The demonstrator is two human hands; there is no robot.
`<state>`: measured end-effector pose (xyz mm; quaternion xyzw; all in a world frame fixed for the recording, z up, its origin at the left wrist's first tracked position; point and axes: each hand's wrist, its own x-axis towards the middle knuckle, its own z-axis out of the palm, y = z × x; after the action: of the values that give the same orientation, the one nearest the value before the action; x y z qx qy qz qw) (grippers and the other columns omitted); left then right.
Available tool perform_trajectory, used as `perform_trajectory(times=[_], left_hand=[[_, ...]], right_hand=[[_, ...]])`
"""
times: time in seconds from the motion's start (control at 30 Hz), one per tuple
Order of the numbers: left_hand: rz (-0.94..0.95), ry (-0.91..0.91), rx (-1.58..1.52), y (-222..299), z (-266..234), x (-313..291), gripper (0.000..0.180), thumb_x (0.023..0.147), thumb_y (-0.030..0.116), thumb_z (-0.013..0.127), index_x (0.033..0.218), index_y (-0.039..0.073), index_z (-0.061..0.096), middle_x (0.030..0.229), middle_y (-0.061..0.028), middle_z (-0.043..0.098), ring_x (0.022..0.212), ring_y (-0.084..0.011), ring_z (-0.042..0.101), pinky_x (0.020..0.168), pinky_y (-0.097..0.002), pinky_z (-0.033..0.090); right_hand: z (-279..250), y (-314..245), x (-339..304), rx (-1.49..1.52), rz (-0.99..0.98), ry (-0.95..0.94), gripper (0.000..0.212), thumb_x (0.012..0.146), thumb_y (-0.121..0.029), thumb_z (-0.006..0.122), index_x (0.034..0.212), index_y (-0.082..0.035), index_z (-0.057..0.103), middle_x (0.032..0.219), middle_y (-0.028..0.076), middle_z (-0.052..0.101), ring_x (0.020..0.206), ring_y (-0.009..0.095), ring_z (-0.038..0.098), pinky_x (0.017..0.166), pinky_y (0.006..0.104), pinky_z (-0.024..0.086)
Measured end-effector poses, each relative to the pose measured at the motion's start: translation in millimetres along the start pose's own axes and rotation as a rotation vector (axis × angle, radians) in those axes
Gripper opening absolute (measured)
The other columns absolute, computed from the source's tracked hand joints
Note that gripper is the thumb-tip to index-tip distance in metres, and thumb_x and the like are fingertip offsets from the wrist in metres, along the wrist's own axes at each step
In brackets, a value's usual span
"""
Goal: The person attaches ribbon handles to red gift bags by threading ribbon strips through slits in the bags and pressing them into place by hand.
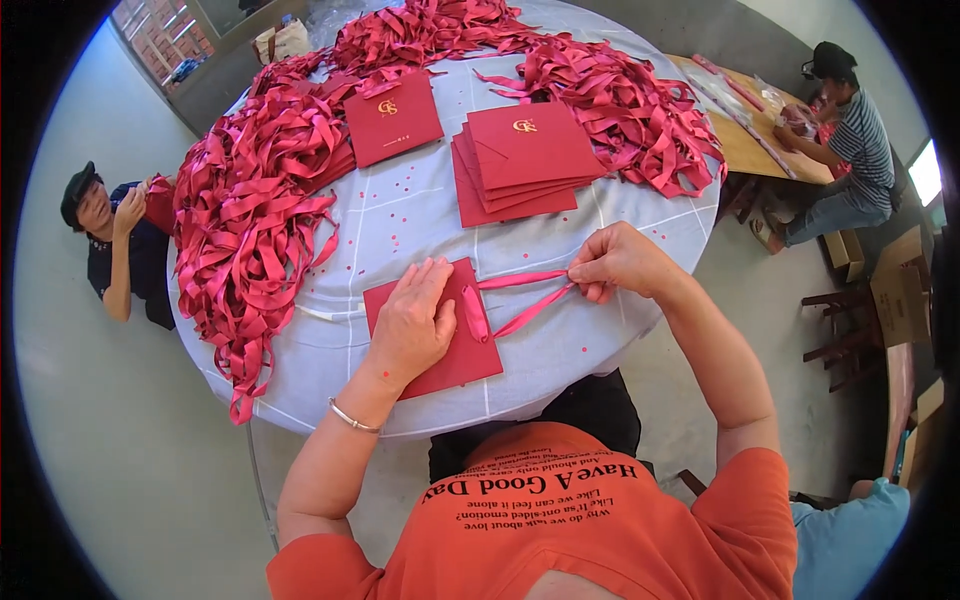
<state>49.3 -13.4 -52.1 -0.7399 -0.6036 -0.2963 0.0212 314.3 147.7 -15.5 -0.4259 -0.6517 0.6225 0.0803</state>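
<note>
Bag [455,365], red, lies flat at the near side of the pale-clothed table [330,375]; left hand [415,312] rests flat on its left part; right hand [618,264] pinches a pink ribbon [522,279], two strands running from the bag; farther, right of centre, stacked red bags [532,150]; heaped ribbons [250,200] left and far right.

Right of you: dark-red wooden stool [840,349], brown cardboard box [898,290], bright window [926,173]
Ahead of you: pale fabric bag [284,42]
</note>
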Motion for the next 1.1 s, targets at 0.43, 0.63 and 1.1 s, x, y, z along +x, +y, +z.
perform_trajectory(times=[0.43, 0.63, 1.1], left_hand=[[0.016, 0.047, 0.011, -7.9, -0.4, -8.7, 0.040, 0.083, 0.006, 0.063, 0.121, -0.006, 0.054, 0.120, -0.0259, 0.061, 0.118, -0.0392, 0.058, 0.106, -0.0460, 0.043], [0.129, 0.019, 0.088, -2.3, 7.8, 4.8, 0.041, 0.084, 0.011, 0.063, 0.121, -0.005, 0.055, 0.120, -0.0258, 0.061, 0.116, -0.0403, 0.057, 0.105, -0.0489, 0.041], [0.187, -0.132, 0.223, -11.3, -12.3, -9.8, 0.025, 0.090, 0.007, 0.062, 0.112, -0.004, 0.059, 0.102, -0.0240, 0.067, 0.092, -0.0407, 0.065, 0.078, -0.0474, 0.052]], right_hand=[[9.7, 4.5, -12.1, 0.120, -0.064, 0.006, 0.015, 0.085, -0.010, 0.072, 0.089, 0.004, 0.069, 0.071, 0.006, 0.067, 0.056, 0.012, 0.064, 0.050, 0.0249, 0.054], [3.4, 19.2, -26.7, 0.098, -0.075, 0.116, 0.022, 0.085, -0.019, 0.074, 0.090, 0.002, 0.071, 0.071, 0.006, 0.068, 0.058, 0.012, 0.064, 0.053, 0.0257, 0.054], [42.8, 6.2, -50.3, 0.503, -0.409, 0.166, 0.015, 0.081, -0.007, 0.071, 0.087, 0.006, 0.067, 0.071, 0.012, 0.067, 0.057, 0.017, 0.068, 0.051, 0.0293, 0.057]])
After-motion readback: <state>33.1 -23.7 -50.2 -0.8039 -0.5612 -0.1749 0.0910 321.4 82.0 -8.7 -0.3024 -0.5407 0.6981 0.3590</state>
